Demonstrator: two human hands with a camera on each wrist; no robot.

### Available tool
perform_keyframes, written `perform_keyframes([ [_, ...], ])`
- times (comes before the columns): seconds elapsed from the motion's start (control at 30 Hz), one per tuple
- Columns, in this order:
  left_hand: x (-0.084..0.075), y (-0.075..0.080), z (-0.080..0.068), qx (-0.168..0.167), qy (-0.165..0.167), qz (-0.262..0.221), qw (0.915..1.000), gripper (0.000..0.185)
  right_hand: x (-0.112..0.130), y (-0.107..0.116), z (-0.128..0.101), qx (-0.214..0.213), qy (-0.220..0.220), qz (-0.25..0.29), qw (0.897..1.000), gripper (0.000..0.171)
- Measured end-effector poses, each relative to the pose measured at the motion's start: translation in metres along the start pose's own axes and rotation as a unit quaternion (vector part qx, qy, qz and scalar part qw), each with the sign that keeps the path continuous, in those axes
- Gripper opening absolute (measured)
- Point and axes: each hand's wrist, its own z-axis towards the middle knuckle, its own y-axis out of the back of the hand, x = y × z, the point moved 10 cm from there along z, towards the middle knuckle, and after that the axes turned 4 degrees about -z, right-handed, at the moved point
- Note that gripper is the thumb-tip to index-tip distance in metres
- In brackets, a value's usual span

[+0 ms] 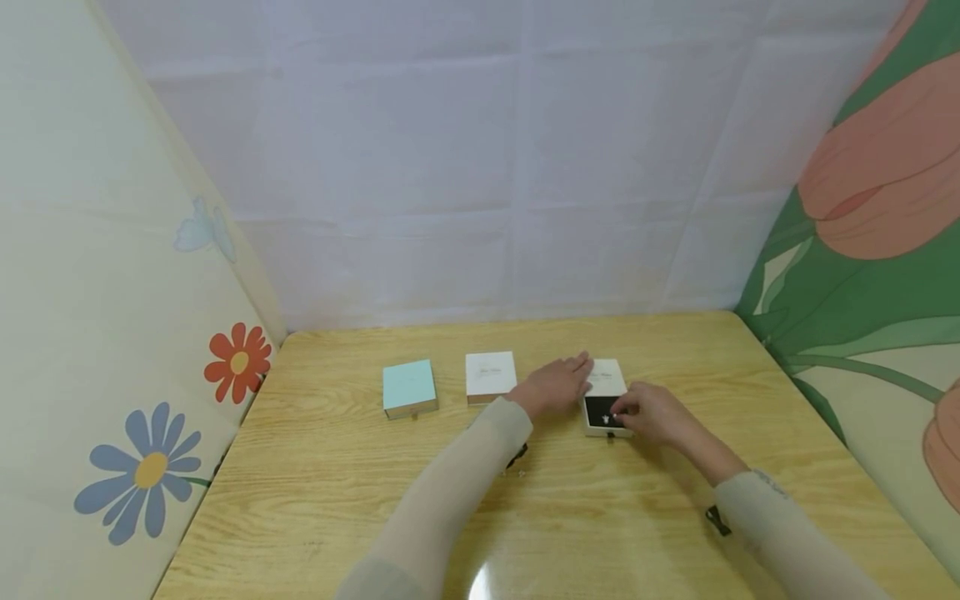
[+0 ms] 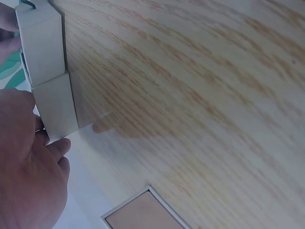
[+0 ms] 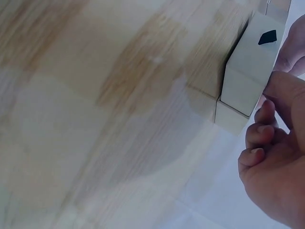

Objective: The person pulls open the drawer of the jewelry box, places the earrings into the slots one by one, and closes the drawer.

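Sleeves of pale colour come from the near edge of the bench: left sleeve, right sleeve. Just beside the right sleeve lies a small black object. By the left sleeve are two tiny shiny bits and a dark item, which is partly hidden.

Farther, an opened white box stands flat, right of the middle, with its drawer pulled toward the person. On the drawer's black insert sits a small shiny piece. Right hand is over this insert; its fingers are bent, thumb and forefinger near together, but I cannot tell if they clamp something. Left hand touches the same box at its left edge, fingers rather straight, thumb apart from them.

To the left stand a closed white box and a turquoise box, apart from each other. Behind hangs white cloth.
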Motion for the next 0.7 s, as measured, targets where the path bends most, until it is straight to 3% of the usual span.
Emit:
perform_keyframes([
  [0.37,-0.0014,0.0029,-0.0014,-0.006,-0.004,-0.004,1.0000,0.058,0.0060,0.0044,-0.0018,-0.025,0.021,0.004,0.999,0.005],
  [0.7,-0.0019,0.0031,-0.0028,-0.003,0.000,-0.001,1.0000,0.058,0.0013,0.0036,-0.0037,-0.014,-0.013,0.014,1.000,0.010],
])
